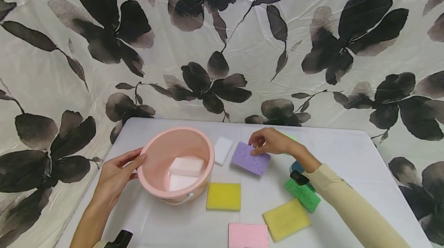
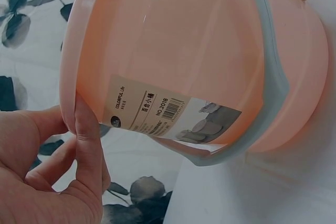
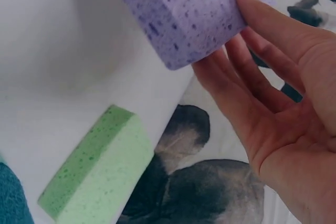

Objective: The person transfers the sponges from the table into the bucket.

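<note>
My left hand (image 1: 116, 176) pinches the rim of a pink bucket (image 1: 152, 178) between thumb and fingers, and the bucket leans with its mouth toward me. Inside lie white sponge blocks (image 1: 186, 166). In the left wrist view, the bucket's side carries a paper label (image 2: 168, 111) and a grey handle (image 2: 270, 77). My right hand (image 1: 268, 141) holds a purple sponge (image 1: 248, 159) by its edge, thumb on one face and fingers behind. The right wrist view shows this purple sponge (image 3: 194, 14) held over the white table, near a light green sponge (image 3: 105, 166).
A white sponge (image 1: 222, 150) lies right of the bucket. Nearer me are a yellow sponge (image 1: 223, 196), a second yellow sponge (image 1: 286, 220), a pink sponge (image 1: 248, 235) and a green sponge (image 1: 303, 196). A blue item (image 1: 296, 167) sits partly hidden under my right wrist. Flowered cloth (image 1: 263, 47) hangs behind the table.
</note>
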`<action>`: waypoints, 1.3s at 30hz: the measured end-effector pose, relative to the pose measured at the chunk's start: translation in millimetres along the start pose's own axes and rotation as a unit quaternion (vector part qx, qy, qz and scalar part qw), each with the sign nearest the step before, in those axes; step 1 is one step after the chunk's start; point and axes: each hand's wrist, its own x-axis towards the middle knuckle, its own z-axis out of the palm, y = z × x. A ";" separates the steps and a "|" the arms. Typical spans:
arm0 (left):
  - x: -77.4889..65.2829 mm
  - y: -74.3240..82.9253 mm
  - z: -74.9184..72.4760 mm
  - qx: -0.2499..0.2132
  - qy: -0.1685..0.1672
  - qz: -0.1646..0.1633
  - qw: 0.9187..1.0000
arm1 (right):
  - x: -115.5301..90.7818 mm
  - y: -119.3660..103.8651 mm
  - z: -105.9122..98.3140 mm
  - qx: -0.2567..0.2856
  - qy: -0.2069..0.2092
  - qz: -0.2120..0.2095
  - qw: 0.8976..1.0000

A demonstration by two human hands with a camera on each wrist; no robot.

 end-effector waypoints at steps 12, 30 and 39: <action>1.3 0.6 -0.1 0.000 -0.001 0.004 1.000 | -2.1 -22.7 -26.6 0.057 0.019 -0.009 0.998; 1.3 0.1 -1.0 -0.017 0.000 0.005 1.000 | 26.1 -69.8 -45.4 0.163 0.000 0.011 0.987; 0.5 1.4 2.2 -0.010 0.004 0.002 1.000 | 45.4 -90.2 -38.7 0.173 -0.015 -0.015 0.985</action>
